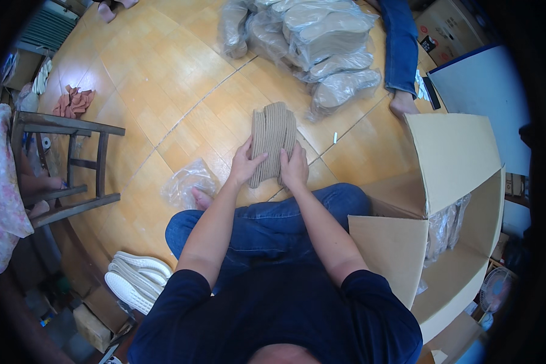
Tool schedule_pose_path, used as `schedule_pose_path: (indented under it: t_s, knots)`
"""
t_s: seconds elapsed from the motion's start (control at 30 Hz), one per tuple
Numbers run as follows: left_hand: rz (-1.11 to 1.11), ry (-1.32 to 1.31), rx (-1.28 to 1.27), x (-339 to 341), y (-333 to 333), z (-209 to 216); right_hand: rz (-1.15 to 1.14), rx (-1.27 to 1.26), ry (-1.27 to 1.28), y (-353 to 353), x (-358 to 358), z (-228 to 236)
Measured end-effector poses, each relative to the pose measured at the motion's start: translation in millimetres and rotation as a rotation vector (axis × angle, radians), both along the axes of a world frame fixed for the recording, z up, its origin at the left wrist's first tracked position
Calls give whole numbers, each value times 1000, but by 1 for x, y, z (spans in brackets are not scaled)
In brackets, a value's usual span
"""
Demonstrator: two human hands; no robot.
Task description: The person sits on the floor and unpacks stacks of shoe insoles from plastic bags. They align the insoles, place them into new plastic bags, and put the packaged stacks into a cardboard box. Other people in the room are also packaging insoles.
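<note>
Between my two hands stands a bundle of tan shoe soles (273,136), pressed together side by side with their ridged edges facing up. My left hand (244,162) grips the bundle's near left side, thumb laid on top. On the opposite side, my right hand (294,167) closes around the near right edge. The undersides of the soles are hidden. Just left of my crossed legs, a crumpled clear plastic bag (191,182) lies on the floor by my foot. Farther off, clear bags packed with beige soles (330,42) are piled up.
An open cardboard box (385,249) with plastic-wrapped contents stands at my right. White soles (133,282) lie stacked at lower left, below a dark wooden stool (100,164). Another person's jeans-clad leg (401,48) is beside the bag pile. A reddish cloth (74,102) rests on the tiled floor.
</note>
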State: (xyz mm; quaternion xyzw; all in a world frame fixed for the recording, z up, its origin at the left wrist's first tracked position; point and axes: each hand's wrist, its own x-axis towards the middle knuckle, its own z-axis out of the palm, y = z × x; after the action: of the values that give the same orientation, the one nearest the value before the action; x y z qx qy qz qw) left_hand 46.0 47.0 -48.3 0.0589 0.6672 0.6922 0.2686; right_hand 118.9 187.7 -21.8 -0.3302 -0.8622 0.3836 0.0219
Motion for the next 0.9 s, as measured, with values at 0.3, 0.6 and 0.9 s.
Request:
schedule_pose_path:
  t_s: [0.3, 0.6, 0.9]
  knots:
    - [128, 71, -600, -11, -23, -13, -92, -9, 25, 2, 1, -4]
    - [216, 376, -959, -8, -22, 12, -260, -183, -12, 13, -3, -14]
    - [-161, 505, -716, 29, 25, 19, -437, -417, -48, 22, -7, -22]
